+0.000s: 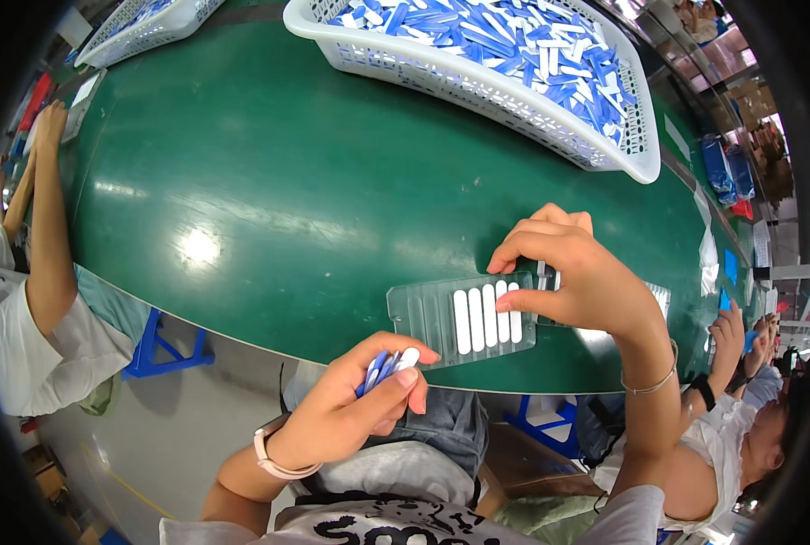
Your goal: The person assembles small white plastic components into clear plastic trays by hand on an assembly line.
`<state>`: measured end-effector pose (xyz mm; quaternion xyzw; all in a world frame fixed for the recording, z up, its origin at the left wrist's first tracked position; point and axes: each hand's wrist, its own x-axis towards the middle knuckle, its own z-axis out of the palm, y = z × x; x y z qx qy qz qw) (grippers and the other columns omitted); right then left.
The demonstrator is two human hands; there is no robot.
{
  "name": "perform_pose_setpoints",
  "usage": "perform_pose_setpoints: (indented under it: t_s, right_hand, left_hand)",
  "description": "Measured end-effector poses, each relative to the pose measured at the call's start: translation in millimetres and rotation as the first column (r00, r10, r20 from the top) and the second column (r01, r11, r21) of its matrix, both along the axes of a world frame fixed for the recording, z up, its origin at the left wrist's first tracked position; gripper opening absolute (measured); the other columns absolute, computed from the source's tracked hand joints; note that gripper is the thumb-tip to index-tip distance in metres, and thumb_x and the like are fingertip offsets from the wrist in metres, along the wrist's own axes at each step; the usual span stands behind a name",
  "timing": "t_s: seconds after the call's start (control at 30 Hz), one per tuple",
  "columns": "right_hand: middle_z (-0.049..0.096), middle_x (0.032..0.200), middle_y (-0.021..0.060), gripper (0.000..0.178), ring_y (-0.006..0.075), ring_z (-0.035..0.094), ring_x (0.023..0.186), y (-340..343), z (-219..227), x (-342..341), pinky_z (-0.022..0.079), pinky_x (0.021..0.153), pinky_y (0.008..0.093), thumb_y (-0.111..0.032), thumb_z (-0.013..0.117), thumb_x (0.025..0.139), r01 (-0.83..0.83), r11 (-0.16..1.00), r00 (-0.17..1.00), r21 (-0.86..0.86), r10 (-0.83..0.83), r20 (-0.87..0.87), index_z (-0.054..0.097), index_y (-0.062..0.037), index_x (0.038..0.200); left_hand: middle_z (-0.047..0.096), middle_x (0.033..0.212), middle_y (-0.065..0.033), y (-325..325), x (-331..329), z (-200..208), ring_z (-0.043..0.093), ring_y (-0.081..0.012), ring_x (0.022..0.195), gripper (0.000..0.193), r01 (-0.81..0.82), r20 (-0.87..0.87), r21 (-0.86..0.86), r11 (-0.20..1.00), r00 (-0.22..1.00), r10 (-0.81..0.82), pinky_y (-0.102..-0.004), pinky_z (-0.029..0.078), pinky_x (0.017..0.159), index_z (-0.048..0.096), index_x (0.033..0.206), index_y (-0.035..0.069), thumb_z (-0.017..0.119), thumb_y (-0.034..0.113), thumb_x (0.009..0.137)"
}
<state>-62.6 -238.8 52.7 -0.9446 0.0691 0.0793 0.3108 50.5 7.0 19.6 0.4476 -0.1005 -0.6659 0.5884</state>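
Observation:
My left hand (332,420) is closed round a small bundle of flat blue and white plastic sticks (383,371) with rounded ends. A white one pokes out at the thumb. Just beyond it lies a clear plastic tray (419,313) with moulded slots, near the table's front edge. Several white sticks (477,320) lie side by side in its right part, while the slots at its left hold none. Over the tray's right end is my right hand (568,272), its thumb at the rightmost sticks and its index finger apart near the far rim. Its palm side is partly hidden.
A white perforated basket (478,91) heaped with blue and white sticks stands at the back of the green table (242,200). Another basket (146,32) is at the far left. A second clear tray (661,296) lies behind my right wrist. Co-workers' arms (49,218) reach in from both sides.

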Motion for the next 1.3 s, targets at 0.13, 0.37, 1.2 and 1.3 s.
perform_pose_setpoints:
  t_s: [0.13, 0.37, 1.2, 1.3]
  right_hand:
    - [0.061, 0.088, -0.0010, 0.028, 0.0188, 0.050, 0.089, 5, 3, -2, 0.028, 0.084, 0.0334, -0.028, 0.076, 0.073, -0.005, 1.000, 0.999, -0.018, 0.005, 0.035, 0.064, -0.0113, 0.092]
    - [0.057, 0.094, 0.0011, 0.033, 0.0180, 0.050, 0.090, 16, 2, -4, 0.028, 0.085, 0.0315, -0.029, 0.076, 0.073, 0.054, 0.998, 0.998, -0.017, -0.054, -0.033, 0.063, -0.0113, 0.098]
    - [0.064, 0.089, -0.0018, 0.022, 0.0130, 0.058, 0.078, 88, -1, -48, 0.037, 0.057, 0.0281, -0.010, 0.072, 0.073, 0.012, 0.800, 0.670, -0.600, 0.439, 0.598, 0.064, -0.0124, 0.094]
    - [0.063, 0.092, -0.0020, 0.020, 0.0131, 0.058, 0.079, 89, -3, -48, 0.038, 0.057, 0.0277, -0.010, 0.070, 0.075, -0.002, 0.786, 0.646, -0.618, 0.473, 0.599, 0.064, -0.0127, 0.093]
  left_hand:
    - [0.058, 0.081, -0.0059, 5, -6, -3, 0.037, -0.0023, 0.056, 0.022, -0.045, 0.102, -0.055, 0.997, 0.994, 0.050, -0.0180, 0.033, 0.049, 0.044, 0.118, 0.005, 0.047, 0.013, 0.098]
    - [0.062, 0.085, -0.0084, 5, -6, -7, 0.038, -0.0020, 0.057, 0.018, -0.079, 0.167, -0.064, 0.995, 0.982, 0.089, -0.0183, 0.035, 0.050, 0.042, 0.112, 0.005, 0.048, 0.013, 0.097]
    - [0.061, 0.075, -0.0063, 2, 2, 2, 0.037, -0.0023, 0.052, 0.019, -0.060, -0.025, -0.014, 0.998, 0.998, 0.060, -0.0207, 0.026, 0.042, 0.059, 0.106, -0.003, 0.054, 0.010, 0.094]
    - [0.060, 0.072, -0.0054, -2, 3, 6, 0.036, -0.0022, 0.049, 0.019, -0.011, 0.048, -0.011, 1.000, 0.999, 0.011, -0.0206, 0.025, 0.042, 0.060, 0.107, -0.003, 0.054, 0.009, 0.094]
